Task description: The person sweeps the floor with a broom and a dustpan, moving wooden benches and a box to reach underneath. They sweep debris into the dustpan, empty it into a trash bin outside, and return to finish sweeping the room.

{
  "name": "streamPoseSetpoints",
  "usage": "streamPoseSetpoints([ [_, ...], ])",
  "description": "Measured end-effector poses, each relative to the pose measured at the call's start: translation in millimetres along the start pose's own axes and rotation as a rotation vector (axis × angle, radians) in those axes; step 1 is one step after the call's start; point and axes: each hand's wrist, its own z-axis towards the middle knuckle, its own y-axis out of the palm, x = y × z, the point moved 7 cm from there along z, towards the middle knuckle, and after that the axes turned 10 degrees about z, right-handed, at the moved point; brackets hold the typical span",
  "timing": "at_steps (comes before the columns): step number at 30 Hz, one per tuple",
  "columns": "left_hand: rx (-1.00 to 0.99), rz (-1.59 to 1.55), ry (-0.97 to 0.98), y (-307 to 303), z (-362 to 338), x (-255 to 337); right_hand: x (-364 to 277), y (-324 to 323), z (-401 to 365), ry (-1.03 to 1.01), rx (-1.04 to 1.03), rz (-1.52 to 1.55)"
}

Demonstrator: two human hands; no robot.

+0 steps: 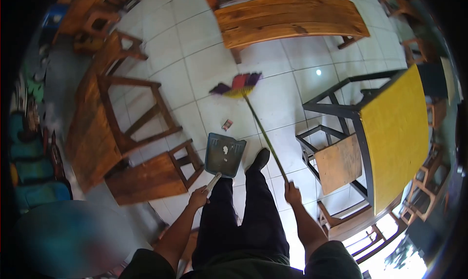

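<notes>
My left hand (198, 197) grips the handle of a grey-blue dustpan (224, 154), which rests low over the white tiled floor with a few white scraps in it. My right hand (292, 193) holds the thin green stick of a broom (262, 130). Its multicoloured bristle head (237, 84) lies on the tiles ahead of me. A small piece of litter (227, 124) lies on the floor between the broom head and the dustpan. My dark trouser legs and one shoe (260, 158) stand between the two hands.
A wooden table (92, 133) and stool (156, 174) stand to the left. A long wooden bench (287, 18) is ahead. To the right are a yellow-topped table with black frame (397, 133) and a wooden stool (339, 163). More wooden furniture lines the edges.
</notes>
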Motion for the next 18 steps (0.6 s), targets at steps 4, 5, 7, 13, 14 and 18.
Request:
streamPoseSetpoints([
  [4, -0.028, 0.018, -0.111, 9, -33, 24, -96, -18, 88, -0.201, -0.059, -0.087],
  [5, -0.017, -0.017, -0.133, 14, -39, 23, -122, -14, 102, -0.237, -0.075, -0.1],
  [7, -0.008, -0.131, -0.133, 25, -49, 25, -172, 3, 123, -0.314, -0.102, -0.137],
  [13, -0.012, -0.243, -0.112, 55, -59, -2, -275, 58, 134, -0.402, -0.157, -0.269],
  [14, -0.019, -0.262, -0.096, 58, -61, -6, -273, 61, 133, -0.4, -0.166, -0.305],
  [18, -0.056, -0.312, -0.073, 71, -69, -30, -165, 63, 118, -0.358, -0.175, -0.499],
])
